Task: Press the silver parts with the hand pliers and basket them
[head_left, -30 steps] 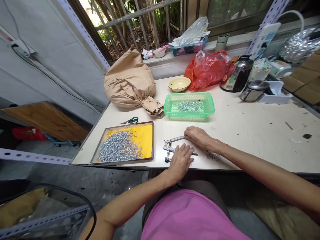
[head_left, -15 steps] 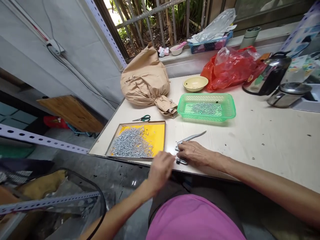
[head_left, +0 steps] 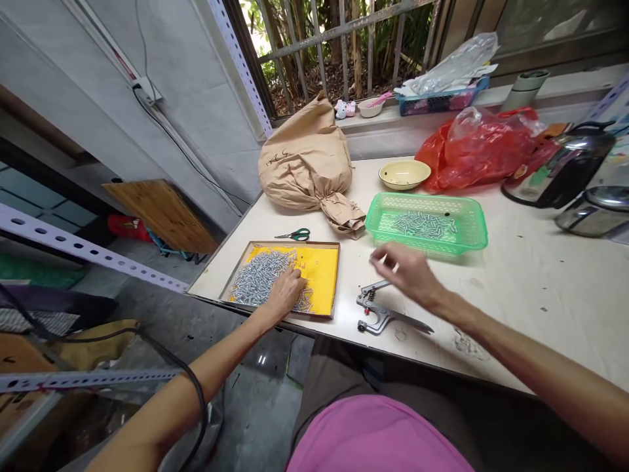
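Observation:
My left hand (head_left: 285, 293) rests on the heap of small silver screws (head_left: 260, 278) in the yellow-lined tray (head_left: 325, 265), fingers bent down into them. Whether it grips any is hidden. My right hand (head_left: 405, 270) hovers above the table, blurred by motion, just over the metal hand pliers (head_left: 381, 316) that lie flat near the table's front edge. Past it stands a green plastic basket (head_left: 472, 226) with several screws inside.
A tied brown paper sack (head_left: 307, 160), green-handled scissors (head_left: 293, 234), a cream bowl (head_left: 403, 174), a red plastic bag (head_left: 484, 147) and a steel kettle (head_left: 560, 167) stand further back. The table's front edge (head_left: 275, 321) runs close to my body. Perforated metal rails (head_left: 88, 252) cross at the left.
My left hand left the pliers and moved left onto the screws in the tray. My right hand let go of the pliers and lifted above them. The view swung left.

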### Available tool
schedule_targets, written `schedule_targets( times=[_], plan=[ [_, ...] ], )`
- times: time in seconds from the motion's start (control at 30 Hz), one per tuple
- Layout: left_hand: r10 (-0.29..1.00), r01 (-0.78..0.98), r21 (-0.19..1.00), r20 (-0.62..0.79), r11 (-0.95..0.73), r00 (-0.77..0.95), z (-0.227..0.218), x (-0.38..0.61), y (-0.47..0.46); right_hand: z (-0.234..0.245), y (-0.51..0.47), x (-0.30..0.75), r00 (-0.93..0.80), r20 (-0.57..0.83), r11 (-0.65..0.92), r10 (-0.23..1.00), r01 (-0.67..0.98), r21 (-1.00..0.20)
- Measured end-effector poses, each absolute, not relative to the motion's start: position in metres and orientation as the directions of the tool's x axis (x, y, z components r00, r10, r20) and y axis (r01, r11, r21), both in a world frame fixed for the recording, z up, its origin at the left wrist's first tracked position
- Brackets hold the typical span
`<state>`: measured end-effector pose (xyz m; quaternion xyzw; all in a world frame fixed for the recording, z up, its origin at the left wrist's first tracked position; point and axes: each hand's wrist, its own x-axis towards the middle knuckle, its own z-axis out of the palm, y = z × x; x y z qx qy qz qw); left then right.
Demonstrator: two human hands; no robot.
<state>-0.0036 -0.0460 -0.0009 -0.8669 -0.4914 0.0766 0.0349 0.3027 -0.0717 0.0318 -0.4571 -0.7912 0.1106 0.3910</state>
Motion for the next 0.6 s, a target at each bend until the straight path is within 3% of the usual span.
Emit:
schedule_targets(
  times=[0.1,0.23,0.3,0.37,0.47,0.53,0.6],
  plan=[
    [0.879,0.871,-0.130,-0.120,-0.474,0.461,0.002,0.001,-0.043,0.065,-0.039,0.337,-0.096,0.561,0.382,0.822,0.824,-0.419],
    [0.915,0.915,-0.023,-0.047,-0.402,0.400,0.014,0.005,-0.040,0.072,-0.032,0.367,-0.042,0.385,0.141,0.922,0.963,-0.231],
    [0.934,0.927,0.116,0.032,-0.356,0.355,0.022,0.010,-0.042,0.060,-0.055,0.364,-0.153,0.267,0.218,0.951,0.947,-0.234],
    [0.965,0.906,0.335,0.050,-0.258,0.257,0.027,0.021,-0.049,0.042,-0.088,0.353,-0.326,0.156,0.360,0.932,0.876,-0.320],
    [0.968,0.737,0.676,-0.197,0.019,0.155,0.027,0.054,-0.070,0.013,-0.135,0.335,-0.402,-0.010,0.371,0.916,0.853,-0.366],
    [0.913,0.628,0.761,-0.357,0.162,0.197,0.020,0.080,-0.086,-0.003,-0.153,0.328,-0.375,-0.088,0.329,0.923,0.885,-0.329],
    [0.884,0.607,0.767,-0.412,0.208,0.219,0.010,0.101,-0.099,-0.012,-0.159,0.327,-0.332,-0.121,0.286,0.936,0.913,-0.290]
  ],
)
